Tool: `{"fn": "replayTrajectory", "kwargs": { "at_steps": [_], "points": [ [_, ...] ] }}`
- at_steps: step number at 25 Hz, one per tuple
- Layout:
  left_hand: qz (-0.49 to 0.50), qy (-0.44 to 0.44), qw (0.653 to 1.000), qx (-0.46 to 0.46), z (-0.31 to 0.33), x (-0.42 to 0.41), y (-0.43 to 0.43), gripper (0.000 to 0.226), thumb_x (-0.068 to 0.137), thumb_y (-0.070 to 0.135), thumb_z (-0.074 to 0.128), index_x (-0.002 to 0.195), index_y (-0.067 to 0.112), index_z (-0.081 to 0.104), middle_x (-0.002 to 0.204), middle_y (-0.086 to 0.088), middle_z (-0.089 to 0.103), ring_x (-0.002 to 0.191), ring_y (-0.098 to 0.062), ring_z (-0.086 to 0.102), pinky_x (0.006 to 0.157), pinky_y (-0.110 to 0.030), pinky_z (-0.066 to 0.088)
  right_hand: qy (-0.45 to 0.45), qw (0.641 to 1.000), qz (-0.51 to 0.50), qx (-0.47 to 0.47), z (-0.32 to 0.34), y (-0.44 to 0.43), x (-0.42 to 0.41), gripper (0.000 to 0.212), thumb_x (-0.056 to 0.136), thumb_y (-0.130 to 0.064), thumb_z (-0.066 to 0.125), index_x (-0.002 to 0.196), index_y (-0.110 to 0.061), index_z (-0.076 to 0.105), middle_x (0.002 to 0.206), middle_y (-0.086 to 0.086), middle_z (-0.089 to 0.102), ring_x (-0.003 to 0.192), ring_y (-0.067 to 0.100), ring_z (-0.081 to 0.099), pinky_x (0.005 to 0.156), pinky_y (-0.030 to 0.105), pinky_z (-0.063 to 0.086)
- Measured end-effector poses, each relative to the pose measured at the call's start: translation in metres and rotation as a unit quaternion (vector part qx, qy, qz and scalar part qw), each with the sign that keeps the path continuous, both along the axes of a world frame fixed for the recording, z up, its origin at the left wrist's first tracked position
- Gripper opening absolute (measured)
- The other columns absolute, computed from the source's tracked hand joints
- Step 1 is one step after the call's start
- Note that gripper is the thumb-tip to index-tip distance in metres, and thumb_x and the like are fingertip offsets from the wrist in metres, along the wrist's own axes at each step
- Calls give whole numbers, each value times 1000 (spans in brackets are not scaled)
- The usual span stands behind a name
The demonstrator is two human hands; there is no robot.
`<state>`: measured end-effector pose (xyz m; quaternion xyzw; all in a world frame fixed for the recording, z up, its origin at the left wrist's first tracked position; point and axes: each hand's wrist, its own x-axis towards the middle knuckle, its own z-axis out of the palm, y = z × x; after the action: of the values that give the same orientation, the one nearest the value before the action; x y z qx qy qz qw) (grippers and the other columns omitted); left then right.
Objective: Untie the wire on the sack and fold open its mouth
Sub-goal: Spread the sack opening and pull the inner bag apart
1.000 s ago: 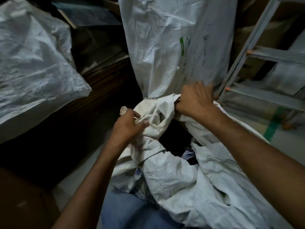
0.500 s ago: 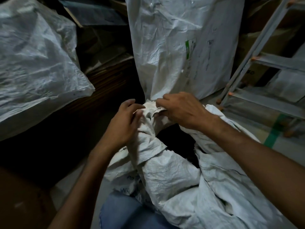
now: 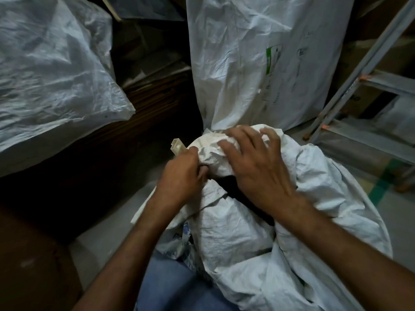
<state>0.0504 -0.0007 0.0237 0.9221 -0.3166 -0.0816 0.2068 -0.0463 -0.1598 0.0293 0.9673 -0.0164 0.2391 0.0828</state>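
A white woven sack (image 3: 247, 239) stands in front of me, its mouth partly open with a dark gap below my hands. My left hand (image 3: 182, 176) pinches the bunched rim of the sack at its left side. A small cream plastic piece (image 3: 177, 147) sticks up just beyond that hand. My right hand (image 3: 253, 162) lies over the crumpled far rim with fingers spread, pressing the fabric. No wire is visible.
A tall white sack (image 3: 258, 59) stands right behind. A bulging sack (image 3: 49, 70) lies at the left on dark boards (image 3: 143, 102). A metal stepladder (image 3: 363, 70) stands at the right. My blue-clad leg (image 3: 170, 286) is below the sack. Pale floor lies between.
My right hand slid from the far right rim leftward onto the bunched fabric and spread its fingers. My left hand kept its pinch on the rim; the cream piece shows again.
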Motion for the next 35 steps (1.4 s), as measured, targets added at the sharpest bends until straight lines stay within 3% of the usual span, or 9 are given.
{"fn": "replayTrajectory", "kwargs": {
  "at_steps": [4, 7, 10, 13, 18, 24, 27, 30, 35],
  "points": [
    [-1, 230, 963, -136, -2, 12, 14, 16, 102, 20, 56, 112, 12, 65, 101, -5, 74, 97, -22, 71, 91, -44, 56, 32, 999, -40, 11, -30, 11, -29, 70, 87, -33, 58, 155, -23, 42, 164, 11, 33, 151, 39, 30, 117, 65, 20],
    [-66, 422, 889, -168, 8, 28, 30, 18, 100, 19, 60, 115, 15, 68, 107, -5, 77, 101, -20, 74, 97, -47, 58, 55, 997, -43, -22, -25, -5, -12, 64, 86, -34, 67, 147, -23, 50, 137, 14, 57, 116, 36, 57, 94, 53, 41],
    [-74, 165, 981, 72, 16, 28, 25, 70, 89, 46, 68, 149, 24, 39, 149, -6, 48, 140, -29, 46, 114, -56, 39, 121, 990, -67, 27, -6, -13, 4, 54, 72, -16, 70, 123, -20, 55, 98, 6, 60, 81, 31, 58, 64, 37, 35],
    [-110, -77, 978, 162, 35, -11, -10, 90, 98, 36, 57, 161, 11, -2, 169, -10, 3, 157, -30, -1, 126, -51, 9, 253, 940, -51, 222, 20, -26, 23, 28, 77, -22, 62, 103, -21, 54, 95, 1, 65, 86, 31, 61, 64, 34, 35],
    [-115, -102, 966, 208, 22, -20, -43, 103, 84, 61, 66, 155, 4, 18, 157, -17, 33, 149, -36, 25, 124, -54, 13, 377, 852, -43, 361, 35, -53, 36, 31, 68, -19, 80, 96, -18, 65, 83, -3, 68, 78, 18, 64, 61, 28, 48],
    [-80, -162, 977, 116, 5, -2, -53, 24, 95, 32, 56, 112, 15, 55, 108, -8, 69, 96, -32, 67, 86, -43, 49, 56, 965, -231, 112, -15, -8, -28, 77, 83, -54, 64, 149, -21, 43, 154, 10, 43, 142, 33, 39, 115, 57, 21],
    [-77, 7, 995, 69, 24, 34, -29, 42, 82, 47, 50, 108, 18, 64, 109, -8, 72, 101, -33, 67, 83, -42, 52, 104, 948, -268, 140, -46, -24, -47, 88, 80, -44, 68, 157, -25, 32, 149, 14, 48, 135, 38, 47, 110, 58, 29],
    [-102, 222, 969, 17, 34, 61, -7, 52, 70, 62, 59, 108, 27, 67, 102, -2, 74, 92, -25, 72, 85, -51, 58, 98, 907, -224, 343, -21, -76, -20, 52, 71, -33, 64, 121, -21, 65, 106, 12, 73, 98, 32, 68, 80, 43, 53],
    [-177, -104, 977, 66, 37, 36, -57, 129, 69, 57, 83, 161, 20, 1, 168, -6, 17, 153, -24, 24, 118, -50, 28, 198, 801, -132, 550, 57, -128, 51, 13, 70, -12, 80, 81, -8, 74, 76, 4, 62, 71, 11, 53, 69, 33, 45]
  ]
}}
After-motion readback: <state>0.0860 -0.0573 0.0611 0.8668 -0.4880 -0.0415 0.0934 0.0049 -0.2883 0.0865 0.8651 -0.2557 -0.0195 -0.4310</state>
